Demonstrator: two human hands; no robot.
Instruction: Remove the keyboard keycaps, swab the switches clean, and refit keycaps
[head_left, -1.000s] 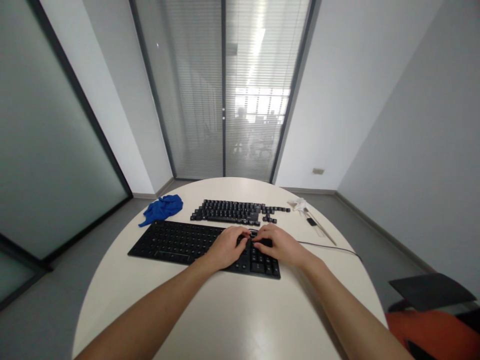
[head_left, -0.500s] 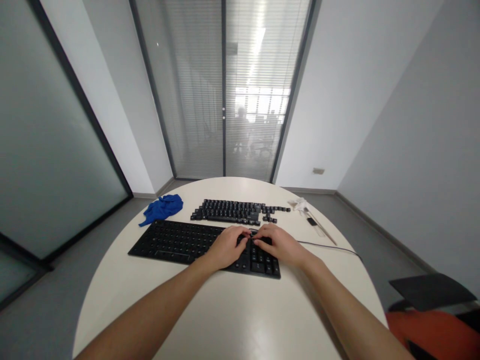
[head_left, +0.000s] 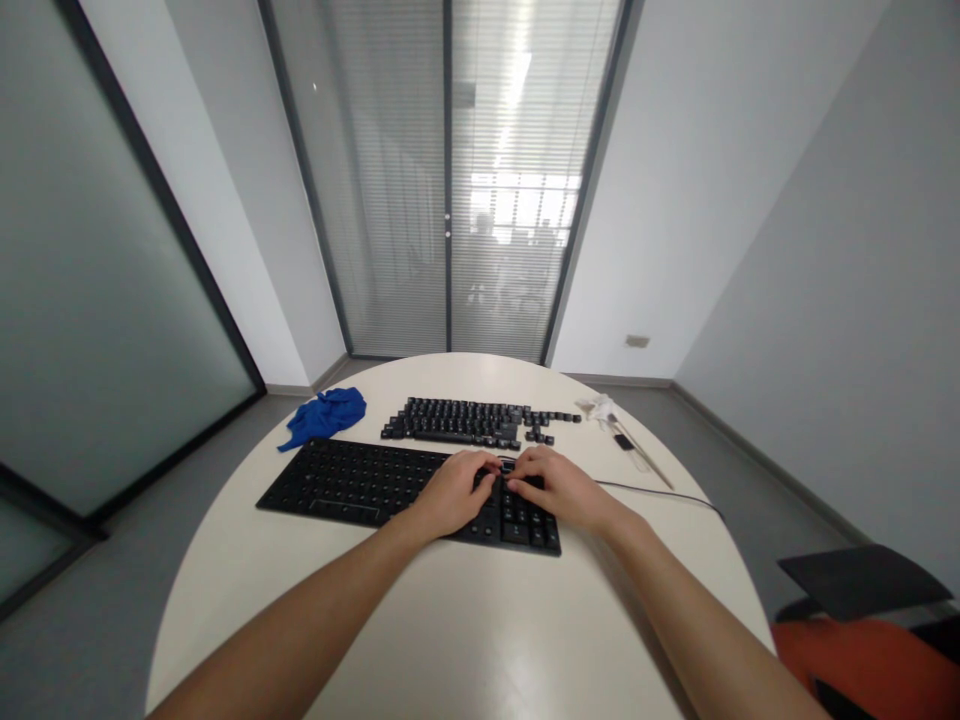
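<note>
A black keyboard (head_left: 360, 478) lies slantwise on the table, its main section stripped of keycaps and its number pad still capped. My left hand (head_left: 457, 492) rests over its right part, fingers curled and drawn together. From the other side my right hand (head_left: 553, 487) bends over the number pad, thumb and fingers closed. The fingertips of both hands almost meet near the keyboard's back edge. Whatever sits between them is too small and covered to make out. Behind the keyboard, loose black keycaps (head_left: 461, 422) are laid out in rows.
A crumpled blue cloth (head_left: 330, 412) lies at the left of the round white table (head_left: 465, 640). At the right are a white tissue (head_left: 596, 407), a thin brush (head_left: 649, 460), a small black piece (head_left: 622, 441) and a cable (head_left: 660, 492). An orange-seated chair (head_left: 862, 665) stands at lower right.
Almost nothing differs. My hands stay at the same spot on the keyboard, with only a slight shift of the fingers.
</note>
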